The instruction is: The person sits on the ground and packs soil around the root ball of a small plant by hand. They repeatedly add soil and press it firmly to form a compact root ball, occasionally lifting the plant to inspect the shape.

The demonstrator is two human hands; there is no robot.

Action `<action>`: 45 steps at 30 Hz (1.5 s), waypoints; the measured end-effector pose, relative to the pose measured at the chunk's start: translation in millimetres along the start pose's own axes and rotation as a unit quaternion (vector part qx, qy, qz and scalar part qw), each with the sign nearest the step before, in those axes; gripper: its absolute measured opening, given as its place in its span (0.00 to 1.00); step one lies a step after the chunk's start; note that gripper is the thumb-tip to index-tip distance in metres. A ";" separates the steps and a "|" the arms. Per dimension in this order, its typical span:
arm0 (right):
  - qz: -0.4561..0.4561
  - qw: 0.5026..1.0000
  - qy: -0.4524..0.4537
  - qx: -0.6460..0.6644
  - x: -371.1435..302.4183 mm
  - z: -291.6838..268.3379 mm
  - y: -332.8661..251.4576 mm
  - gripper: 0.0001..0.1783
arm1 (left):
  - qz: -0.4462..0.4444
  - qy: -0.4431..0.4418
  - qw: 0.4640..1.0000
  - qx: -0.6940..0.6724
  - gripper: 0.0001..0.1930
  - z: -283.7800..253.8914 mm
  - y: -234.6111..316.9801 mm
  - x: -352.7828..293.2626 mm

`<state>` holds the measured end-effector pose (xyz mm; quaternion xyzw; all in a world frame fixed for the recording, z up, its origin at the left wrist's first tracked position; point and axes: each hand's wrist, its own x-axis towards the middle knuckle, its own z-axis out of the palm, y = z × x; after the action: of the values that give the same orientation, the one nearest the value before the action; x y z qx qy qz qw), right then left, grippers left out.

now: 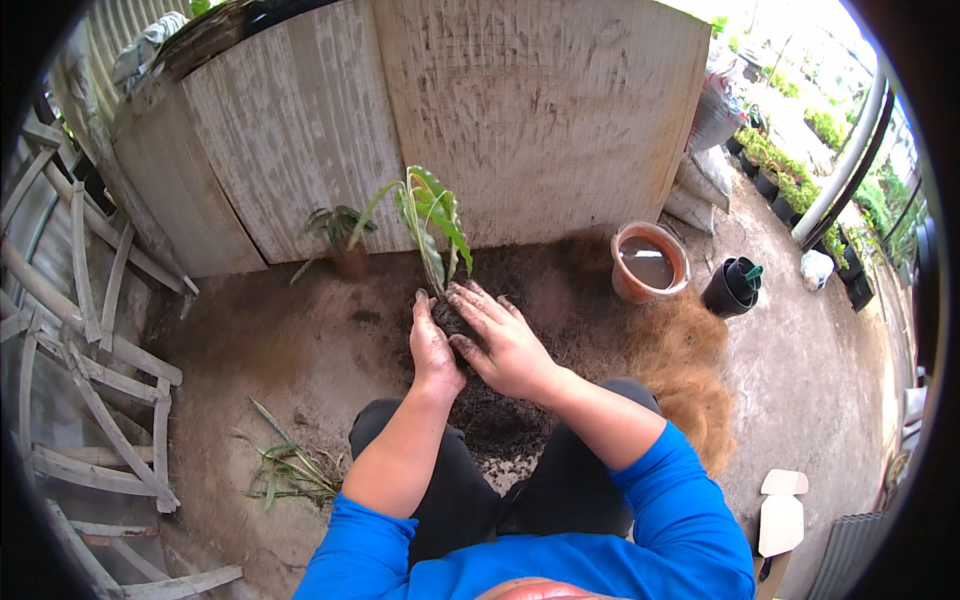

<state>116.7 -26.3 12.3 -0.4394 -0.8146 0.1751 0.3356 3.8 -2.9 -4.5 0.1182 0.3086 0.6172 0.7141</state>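
Bare dirt floor (300, 340) by a wooden wall. Young plant (432, 215) is held upright w/ its dark root ball (452, 318) cupped between left hand (433, 350) & right hand (505, 345), fingers curled, soil-caked. Risk: ball is crumbled if squeezed; stem is snapped if tilted.

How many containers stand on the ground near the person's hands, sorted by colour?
Terracotta-orange round pots: 2, the large water-filled clay pot and the small clay pot with a plant.
Black round plastic pots: 1.
Total: 3. The far row of pots at upper right is too small to count.
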 end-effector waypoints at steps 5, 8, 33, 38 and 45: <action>-0.003 0.999 0.043 0.016 -8.7 2.5 3.5 0.27 | 0.017 -0.013 0.998 0.060 0.23 3.0 -4.2 -4.2; 0.027 0.999 0.042 0.005 -14.2 3.8 3.8 0.26 | 0.015 -0.025 0.996 0.090 0.24 5.4 -6.7 -6.2; -0.010 0.993 0.103 0.054 -9.4 -9.8 16.4 0.23 | -0.096 -0.105 0.988 0.065 0.18 5.1 -5.2 0.4; 0.011 0.995 0.093 0.045 -11.1 -10.6 16.8 0.25 | -0.142 -0.145 0.978 -0.057 0.21 9.7 0.6 1.3; 0.009 0.996 0.074 0.041 -11.8 -5.2 14.8 0.25 | -0.107 -0.085 0.990 0.032 0.26 -0.3 -2.4 5.1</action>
<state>133.8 -28.1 2.8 -0.4446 -0.7756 0.1787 0.4108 5.8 1.4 -7.5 0.1590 0.2775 0.5147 0.7955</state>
